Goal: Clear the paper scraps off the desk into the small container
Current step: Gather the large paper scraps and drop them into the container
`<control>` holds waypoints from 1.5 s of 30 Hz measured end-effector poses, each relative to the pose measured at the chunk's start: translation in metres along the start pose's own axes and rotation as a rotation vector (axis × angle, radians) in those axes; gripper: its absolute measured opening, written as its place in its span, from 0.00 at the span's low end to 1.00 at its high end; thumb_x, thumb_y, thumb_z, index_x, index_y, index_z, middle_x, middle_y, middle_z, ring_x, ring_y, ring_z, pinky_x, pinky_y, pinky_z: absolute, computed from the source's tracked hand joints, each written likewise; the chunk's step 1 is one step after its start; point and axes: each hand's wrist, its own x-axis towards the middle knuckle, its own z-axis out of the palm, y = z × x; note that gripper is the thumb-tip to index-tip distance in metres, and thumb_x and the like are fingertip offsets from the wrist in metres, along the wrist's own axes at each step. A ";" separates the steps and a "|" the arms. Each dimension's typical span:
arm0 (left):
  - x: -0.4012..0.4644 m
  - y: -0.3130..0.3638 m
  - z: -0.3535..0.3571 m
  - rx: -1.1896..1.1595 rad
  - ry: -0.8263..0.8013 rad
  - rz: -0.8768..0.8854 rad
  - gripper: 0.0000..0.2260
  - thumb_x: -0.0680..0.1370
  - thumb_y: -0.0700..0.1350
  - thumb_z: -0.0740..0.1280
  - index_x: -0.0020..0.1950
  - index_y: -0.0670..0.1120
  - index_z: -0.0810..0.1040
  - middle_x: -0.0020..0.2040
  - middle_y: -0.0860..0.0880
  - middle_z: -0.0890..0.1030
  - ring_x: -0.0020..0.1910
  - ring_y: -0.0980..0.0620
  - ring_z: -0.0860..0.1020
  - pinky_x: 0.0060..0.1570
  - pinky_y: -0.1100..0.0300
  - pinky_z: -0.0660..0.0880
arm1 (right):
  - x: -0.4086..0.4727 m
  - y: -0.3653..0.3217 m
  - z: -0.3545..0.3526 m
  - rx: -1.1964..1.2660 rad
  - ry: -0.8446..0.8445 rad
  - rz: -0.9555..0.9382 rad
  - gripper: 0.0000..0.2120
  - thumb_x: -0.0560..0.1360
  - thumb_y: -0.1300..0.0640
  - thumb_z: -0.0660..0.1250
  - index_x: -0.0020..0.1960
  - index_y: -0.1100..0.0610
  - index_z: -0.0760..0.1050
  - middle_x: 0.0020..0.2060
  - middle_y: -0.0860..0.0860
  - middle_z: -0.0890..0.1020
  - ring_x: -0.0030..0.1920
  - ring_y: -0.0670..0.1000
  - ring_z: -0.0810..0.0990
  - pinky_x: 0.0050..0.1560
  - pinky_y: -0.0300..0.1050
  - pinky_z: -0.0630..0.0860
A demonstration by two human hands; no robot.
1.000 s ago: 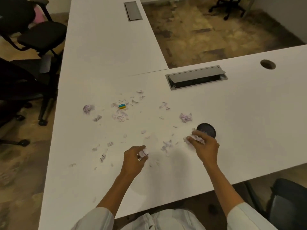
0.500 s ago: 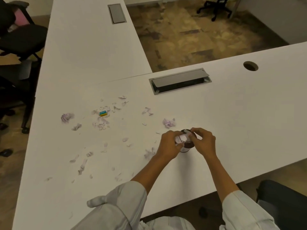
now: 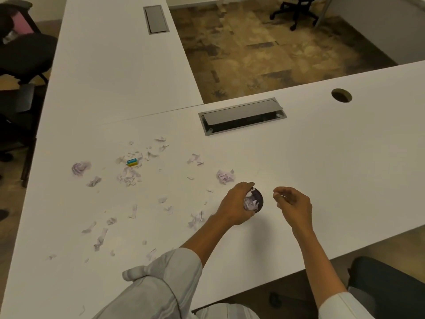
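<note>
A small dark round container [image 3: 258, 199] stands on the white desk [image 3: 322, 171] and holds pale paper scraps. My left hand [image 3: 234, 207] is curled around its left side, gripping it. My right hand [image 3: 292, 201] hovers just right of the container, fingers loosely apart and empty. A crumpled paper ball [image 3: 225, 176] lies just behind the container. Another ball [image 3: 80, 168] lies far left. Several torn scraps [image 3: 128, 176] are scattered over the desk's left half, with a strip [image 3: 196, 218] near my left wrist.
A small blue-and-yellow eraser [image 3: 132, 162] lies among the scraps. A metal cable hatch [image 3: 242, 116] is set into the desk behind, and a round cable hole [image 3: 341, 95] at far right. Black office chairs [image 3: 25, 54] stand left; another chair seat [image 3: 388, 286] is at lower right.
Both hands carried scraps to the container and dropped them in. My left hand now grips the container; my right hand has pulled away to the right, empty.
</note>
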 end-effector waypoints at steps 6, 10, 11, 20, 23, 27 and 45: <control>-0.011 -0.025 -0.020 -0.110 0.073 -0.015 0.38 0.67 0.46 0.77 0.73 0.48 0.63 0.72 0.48 0.69 0.68 0.49 0.70 0.64 0.49 0.75 | 0.009 -0.024 0.027 -0.045 -0.049 -0.057 0.06 0.72 0.62 0.73 0.45 0.53 0.82 0.43 0.46 0.86 0.45 0.45 0.84 0.53 0.51 0.81; -0.026 -0.054 -0.039 -0.028 0.180 -0.062 0.37 0.68 0.50 0.76 0.73 0.49 0.63 0.70 0.49 0.69 0.64 0.50 0.73 0.60 0.51 0.76 | 0.022 -0.048 0.070 -0.099 -0.183 -0.138 0.06 0.72 0.61 0.72 0.48 0.53 0.81 0.45 0.46 0.85 0.47 0.44 0.84 0.43 0.28 0.78; -0.030 -0.063 -0.045 -0.003 0.196 -0.085 0.37 0.69 0.51 0.76 0.73 0.49 0.63 0.71 0.49 0.68 0.64 0.50 0.72 0.61 0.50 0.76 | 0.027 -0.052 0.084 -0.130 -0.241 -0.149 0.08 0.72 0.60 0.73 0.50 0.54 0.81 0.47 0.47 0.84 0.49 0.46 0.84 0.40 0.25 0.75; -0.066 -0.138 -0.109 0.174 0.265 -0.312 0.36 0.71 0.51 0.74 0.74 0.46 0.60 0.74 0.46 0.62 0.72 0.46 0.62 0.68 0.51 0.68 | 0.081 -0.052 0.203 -0.995 -0.599 -0.017 0.34 0.76 0.53 0.68 0.76 0.54 0.55 0.75 0.61 0.52 0.73 0.67 0.54 0.67 0.60 0.66; -0.078 -0.162 -0.131 0.196 0.296 -0.377 0.36 0.71 0.51 0.74 0.74 0.45 0.60 0.74 0.45 0.62 0.72 0.46 0.61 0.67 0.52 0.68 | 0.076 -0.035 0.217 -1.151 -0.539 -0.030 0.28 0.76 0.60 0.65 0.73 0.54 0.59 0.71 0.61 0.58 0.70 0.66 0.59 0.61 0.56 0.73; -0.092 -0.190 -0.147 0.223 0.281 -0.446 0.37 0.71 0.51 0.74 0.74 0.44 0.60 0.75 0.44 0.61 0.73 0.44 0.59 0.68 0.51 0.67 | 0.061 -0.014 0.223 -1.202 -0.413 -0.243 0.22 0.75 0.66 0.63 0.68 0.56 0.67 0.63 0.59 0.68 0.63 0.60 0.68 0.53 0.47 0.77; -0.128 -0.212 -0.126 0.213 0.290 -0.430 0.34 0.71 0.50 0.74 0.71 0.42 0.63 0.70 0.44 0.65 0.70 0.44 0.61 0.62 0.51 0.71 | -0.018 -0.021 0.074 -0.814 -0.094 -0.173 0.12 0.73 0.57 0.71 0.57 0.54 0.80 0.42 0.55 0.81 0.44 0.57 0.77 0.37 0.44 0.73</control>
